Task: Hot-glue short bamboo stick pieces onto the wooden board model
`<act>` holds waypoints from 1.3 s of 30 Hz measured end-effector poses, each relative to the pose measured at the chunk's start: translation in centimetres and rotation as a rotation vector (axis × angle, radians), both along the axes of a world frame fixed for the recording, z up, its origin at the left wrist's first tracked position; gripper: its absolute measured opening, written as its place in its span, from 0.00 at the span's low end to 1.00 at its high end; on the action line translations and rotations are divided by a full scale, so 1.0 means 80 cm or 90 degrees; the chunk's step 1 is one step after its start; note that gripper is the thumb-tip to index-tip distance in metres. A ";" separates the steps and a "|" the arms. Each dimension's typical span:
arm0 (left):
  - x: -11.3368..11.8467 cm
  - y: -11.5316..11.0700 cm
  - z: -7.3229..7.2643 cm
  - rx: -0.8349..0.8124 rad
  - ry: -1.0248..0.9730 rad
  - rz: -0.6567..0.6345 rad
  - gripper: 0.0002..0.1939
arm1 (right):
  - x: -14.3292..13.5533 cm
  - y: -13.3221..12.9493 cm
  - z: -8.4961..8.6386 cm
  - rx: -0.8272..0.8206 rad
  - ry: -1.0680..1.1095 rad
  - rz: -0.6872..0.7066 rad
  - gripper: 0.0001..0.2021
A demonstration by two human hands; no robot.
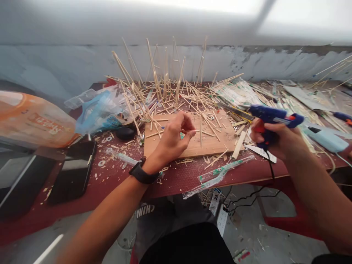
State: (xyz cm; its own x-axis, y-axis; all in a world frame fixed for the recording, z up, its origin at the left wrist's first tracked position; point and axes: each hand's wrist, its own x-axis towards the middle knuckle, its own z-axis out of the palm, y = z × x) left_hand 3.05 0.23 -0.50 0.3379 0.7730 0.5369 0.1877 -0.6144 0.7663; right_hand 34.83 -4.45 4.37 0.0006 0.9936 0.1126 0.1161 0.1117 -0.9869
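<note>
My left hand (176,136), with a black band on its wrist, is over a wooden board (181,151). Its thumb and forefinger pinch a thin wooden stick (205,133) that reaches out to the right. Another stick (200,134) crosses near that one's end; whether the two touch I cannot tell. On the right, my right hand (271,135) is wrapped round a blue glue gun (275,114), raised above the table with its nozzle pointing left. A black cord (271,163) hangs from the handle. Several loose sticks lie on the board.
Behind the board spreads a heap of sticks (192,93), several standing upright. A black phone (73,172), an orange bag (35,119) and a plastic bag (96,110) lie left. Plastic wrappers (220,176) rest near the front edge. A red stool (291,223) stands below right.
</note>
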 end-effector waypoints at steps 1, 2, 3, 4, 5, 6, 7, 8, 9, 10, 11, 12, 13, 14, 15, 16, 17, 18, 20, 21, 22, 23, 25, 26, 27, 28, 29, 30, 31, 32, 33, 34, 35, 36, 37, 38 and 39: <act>-0.001 0.001 -0.001 -0.008 0.000 0.004 0.12 | -0.013 0.008 -0.005 -0.015 0.011 0.031 0.11; -0.001 0.002 -0.001 -0.016 0.000 0.008 0.12 | -0.026 0.015 -0.010 -0.026 0.016 0.054 0.12; -0.002 0.002 -0.001 -0.024 -0.001 0.012 0.12 | -0.038 0.021 -0.014 -0.034 0.018 0.069 0.12; -0.003 0.003 -0.002 -0.031 0.000 0.017 0.12 | -0.049 0.027 -0.018 -0.042 0.022 0.084 0.13; -0.004 0.003 -0.002 -0.038 -0.001 0.021 0.12 | -0.059 0.032 -0.022 -0.050 0.028 0.096 0.13; -0.004 0.004 -0.002 -0.043 -0.002 0.024 0.12 | -0.067 0.035 -0.025 -0.055 0.036 0.105 0.13; -0.004 0.004 -0.003 -0.048 -0.004 0.029 0.12 | -0.072 0.038 -0.027 -0.058 0.046 0.109 0.13; -0.004 0.004 -0.003 -0.051 -0.007 0.032 0.12 | -0.076 0.039 -0.029 -0.060 0.052 0.113 0.13; -0.004 0.003 -0.003 -0.055 -0.010 0.035 0.13 | -0.078 0.039 -0.030 -0.064 0.052 0.118 0.12; -0.004 0.003 -0.003 -0.058 -0.012 0.038 0.13 | -0.079 0.039 -0.032 -0.069 0.044 0.125 0.12; -0.003 0.002 -0.002 -0.060 -0.011 0.041 0.13 | -0.079 0.037 -0.033 -0.072 0.032 0.132 0.12; -0.003 0.001 -0.002 -0.061 -0.007 0.044 0.13 | -0.077 0.035 -0.034 -0.075 0.019 0.138 0.13; -0.002 -0.001 -0.001 -0.059 -0.003 0.045 0.13 | -0.075 0.033 -0.035 -0.078 0.007 0.143 0.13; -0.002 -0.002 0.001 -0.058 0.003 0.045 0.12 | -0.073 0.032 -0.037 -0.078 -0.002 0.149 0.14; -0.001 -0.003 0.002 -0.056 0.004 0.044 0.12 | -0.071 0.030 -0.038 -0.076 -0.007 0.154 0.15; -0.001 -0.004 0.004 -0.056 0.005 0.042 0.12 | -0.069 0.030 -0.039 -0.073 -0.012 0.156 0.16; -0.001 -0.005 0.005 -0.055 0.005 0.041 0.12 | -0.067 0.029 -0.040 -0.071 -0.018 0.156 0.17; 0.000 -0.006 0.006 -0.054 0.004 0.041 0.12 | -0.066 0.029 -0.042 -0.071 -0.025 0.152 0.17; 0.000 -0.007 0.007 -0.052 0.005 0.041 0.12 | -0.065 0.029 -0.044 -0.069 -0.033 0.132 0.18; 0.001 -0.007 0.008 -0.052 0.005 0.040 0.12 | -0.065 0.029 -0.044 -0.070 -0.034 0.122 0.17; 0.001 -0.008 0.008 -0.051 0.005 0.038 0.12 | -0.066 0.029 -0.045 -0.072 -0.032 0.114 0.16; 0.001 -0.008 0.008 -0.051 0.004 0.036 0.12 | -0.067 0.029 -0.046 -0.073 -0.029 0.106 0.15; 0.001 -0.009 0.008 -0.053 0.003 0.031 0.12 | -0.068 0.028 -0.047 -0.080 -0.023 0.080 0.13; 0.001 -0.009 0.009 -0.055 0.002 0.030 0.12 | -0.068 0.027 -0.048 -0.082 -0.021 0.064 0.11; 0.001 -0.009 0.009 -0.058 0.001 0.028 0.12 | -0.068 0.027 -0.049 -0.083 -0.023 0.052 0.11; 0.001 -0.009 0.009 -0.060 -0.001 0.027 0.12 | -0.066 0.027 -0.050 -0.081 -0.026 0.043 0.11; 0.001 -0.009 0.009 -0.062 -0.003 0.026 0.13 | -0.065 0.027 -0.051 -0.078 -0.033 0.041 0.11; 0.001 -0.009 0.009 -0.064 -0.005 0.025 0.13 | -0.062 0.027 -0.052 -0.072 -0.041 0.047 0.12; 0.001 -0.009 0.009 -0.066 -0.006 0.024 0.13 | -0.060 0.028 -0.054 -0.065 -0.047 0.056 0.13; 0.001 -0.010 0.009 -0.068 -0.007 0.024 0.13 | -0.058 0.028 -0.055 -0.061 -0.052 0.067 0.14; 0.001 -0.010 0.009 -0.068 -0.008 0.022 0.13 | -0.056 0.028 -0.056 -0.060 -0.054 0.077 0.15; 0.002 -0.010 0.009 -0.068 -0.008 0.020 0.13 | -0.055 0.029 -0.056 -0.060 -0.055 0.083 0.16; 0.002 -0.010 0.010 -0.067 -0.008 0.018 0.13 | -0.054 0.029 -0.057 -0.065 -0.057 0.084 0.16; 0.002 -0.011 0.010 -0.064 -0.008 0.016 0.13 | -0.054 0.028 -0.057 -0.071 -0.057 0.079 0.16; 0.002 -0.011 0.010 -0.062 -0.006 0.015 0.12 | -0.054 0.028 -0.058 -0.078 -0.056 0.071 0.16; 0.002 -0.011 0.010 -0.059 -0.003 0.015 0.12 | -0.054 0.028 -0.058 -0.085 -0.051 0.064 0.15; 0.002 -0.011 0.010 -0.057 0.001 0.016 0.12 | -0.054 0.028 -0.058 -0.089 -0.045 0.060 0.15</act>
State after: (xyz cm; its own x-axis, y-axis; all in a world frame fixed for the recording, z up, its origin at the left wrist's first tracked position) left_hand 3.19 -0.68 0.30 0.3190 0.8260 0.4648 0.2029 -0.5385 0.8178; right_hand 30.51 -2.25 -0.31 -0.0969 0.9948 -0.0307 0.1812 -0.0127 -0.9834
